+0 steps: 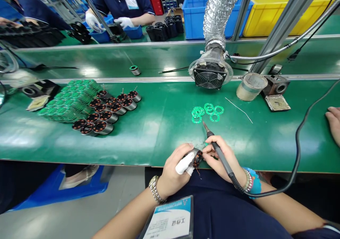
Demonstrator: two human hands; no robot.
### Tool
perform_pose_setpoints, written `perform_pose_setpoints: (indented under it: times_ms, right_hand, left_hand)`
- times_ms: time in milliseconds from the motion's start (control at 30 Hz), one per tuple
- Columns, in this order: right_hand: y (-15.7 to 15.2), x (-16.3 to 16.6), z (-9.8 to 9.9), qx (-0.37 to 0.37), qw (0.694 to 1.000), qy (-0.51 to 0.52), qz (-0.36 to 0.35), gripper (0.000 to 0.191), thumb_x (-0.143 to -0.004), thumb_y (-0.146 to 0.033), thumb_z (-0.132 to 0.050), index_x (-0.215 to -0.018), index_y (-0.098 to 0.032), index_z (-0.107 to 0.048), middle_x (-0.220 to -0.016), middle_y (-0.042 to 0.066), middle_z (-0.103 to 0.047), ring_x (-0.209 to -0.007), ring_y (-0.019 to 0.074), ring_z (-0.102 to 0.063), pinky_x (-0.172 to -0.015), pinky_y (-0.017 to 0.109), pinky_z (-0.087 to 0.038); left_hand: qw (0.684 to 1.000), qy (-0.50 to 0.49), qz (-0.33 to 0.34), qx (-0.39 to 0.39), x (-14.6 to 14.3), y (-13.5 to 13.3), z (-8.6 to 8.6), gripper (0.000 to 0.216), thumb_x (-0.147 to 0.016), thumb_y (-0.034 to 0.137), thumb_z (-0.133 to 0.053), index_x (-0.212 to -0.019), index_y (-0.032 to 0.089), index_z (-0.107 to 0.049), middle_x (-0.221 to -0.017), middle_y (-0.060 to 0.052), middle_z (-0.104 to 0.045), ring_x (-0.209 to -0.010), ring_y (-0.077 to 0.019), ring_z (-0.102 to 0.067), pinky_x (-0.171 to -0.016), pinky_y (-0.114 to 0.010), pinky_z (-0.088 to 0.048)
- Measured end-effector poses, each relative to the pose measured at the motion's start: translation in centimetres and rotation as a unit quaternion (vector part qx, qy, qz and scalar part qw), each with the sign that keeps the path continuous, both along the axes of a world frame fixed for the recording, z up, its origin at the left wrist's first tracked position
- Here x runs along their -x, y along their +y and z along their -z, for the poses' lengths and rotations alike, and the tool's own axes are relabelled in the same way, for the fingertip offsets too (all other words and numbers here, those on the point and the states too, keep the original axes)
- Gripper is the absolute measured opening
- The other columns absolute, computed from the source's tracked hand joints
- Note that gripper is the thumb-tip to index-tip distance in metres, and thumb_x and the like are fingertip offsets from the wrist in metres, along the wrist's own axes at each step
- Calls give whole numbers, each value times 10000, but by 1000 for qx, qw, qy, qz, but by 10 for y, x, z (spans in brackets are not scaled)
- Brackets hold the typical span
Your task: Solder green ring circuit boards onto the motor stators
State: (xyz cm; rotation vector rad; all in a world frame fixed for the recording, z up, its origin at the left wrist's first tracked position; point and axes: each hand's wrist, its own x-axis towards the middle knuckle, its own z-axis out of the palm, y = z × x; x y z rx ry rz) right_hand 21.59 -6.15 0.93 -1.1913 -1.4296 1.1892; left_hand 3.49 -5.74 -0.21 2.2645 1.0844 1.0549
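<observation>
At the bench's front edge my left hand (176, 170) is closed around a motor stator (197, 158), a metal cylinder with copper windings facing right. White covers wrap some of its fingers. My right hand (223, 157) holds a soldering iron (220, 154) like a pen, its tip pointing up and away from the stator. The thumb and a finger of this hand are at the stator's winding end; whether they pinch a wire is too small to tell. Just beyond the iron's tip lie several green ring-shaped circuit boards (198, 113). A thin solder wire (239, 109) lies to their right.
On the left, several stators (103, 116) stand beside stacked green boards (71, 99). A fume fan (209, 76) hangs ahead. A round pot (251, 86) and a soldering-iron stand (277, 93) are at right. The iron's cable (297, 154) loops rightward. Another person's hand (334, 122) rests far right.
</observation>
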Motion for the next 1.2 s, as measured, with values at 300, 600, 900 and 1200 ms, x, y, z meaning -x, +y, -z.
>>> perform_pose_setpoints:
  times_ms: [300, 600, 900, 1200]
  right_hand:
    - [2, -1, -8, 40, 999, 8, -20, 272, -759, -183, -541, -993, -226, -410, -701, -31, -588, -594, 102, -612, -586, 219, -507]
    - [2, -4, -10, 77, 996, -1, -35, 269, -762, -160, -528, -991, -228, -403, -659, -52, -562, -571, 92, -577, -568, 204, -468]
    - [4, -7, -3, -26, 991, -109, -69, 304, -761, -93, -501, -1030, -220, -437, -686, -46, -558, -587, 82, -541, -616, 197, -442]
    - [9, -11, 5, -91, 968, -209, -109, 307, -789, -65, -469, -1066, -196, -454, -700, -31, -558, -604, 91, -529, -622, 198, -430]
  left_hand:
    - [1000, -12, -8, -13, -1, 6, -8, 421, -753, 98, -584, -1139, 223, -474, -1054, -96, -610, -1007, -205, -610, -876, -362, -546]
    - [999, -35, 18, -7, 1, 6, -5, 389, -736, 79, -612, -1103, 158, -515, -1062, -122, -616, -1013, -200, -607, -883, -342, -530]
    - [976, -90, 84, 177, 9, 10, 0, 469, -684, 191, -718, -1090, 198, -482, -1107, -118, -581, -982, -214, -613, -793, -354, -552]
    - [990, 38, 90, 105, 9, 13, -11, 405, -702, 133, -656, -1077, 178, -509, -1022, -90, -581, -880, -180, -596, -756, -322, -521]
